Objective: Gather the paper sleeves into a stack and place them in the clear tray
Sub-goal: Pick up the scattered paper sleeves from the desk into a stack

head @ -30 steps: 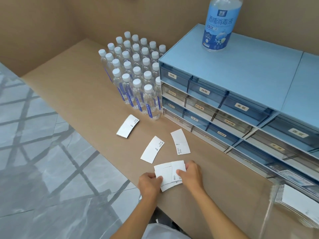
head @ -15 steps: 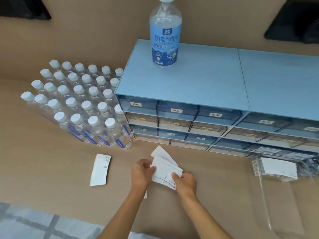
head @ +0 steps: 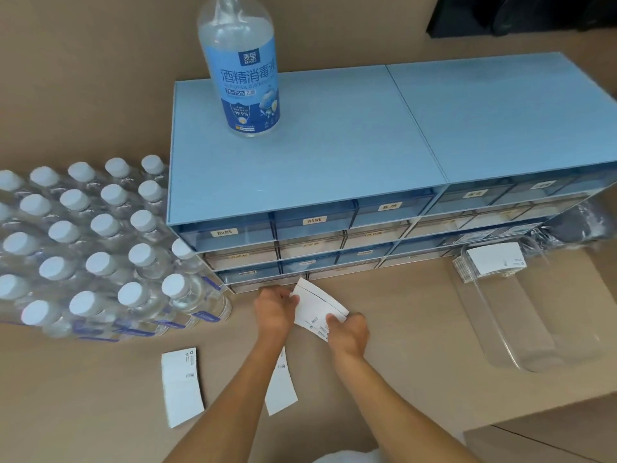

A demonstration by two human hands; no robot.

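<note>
Paper sleeves, white and flat with small print: one loose [head: 182, 387] at left on the tan cardboard tabletop [head: 417, 329], another [head: 282, 387] half hidden under the left forearm. Left hand [head: 272, 310] and right hand [head: 349, 334] together, both pinching a small fanned stack of sleeves [head: 315, 309], now lifted and tilted, edges closer to squared than half a second earlier. Two strays not yet gathered. Far right, clear plastic tray [head: 521, 332], already holding earlier sleeves [head: 490, 262] at its far end.
</note>
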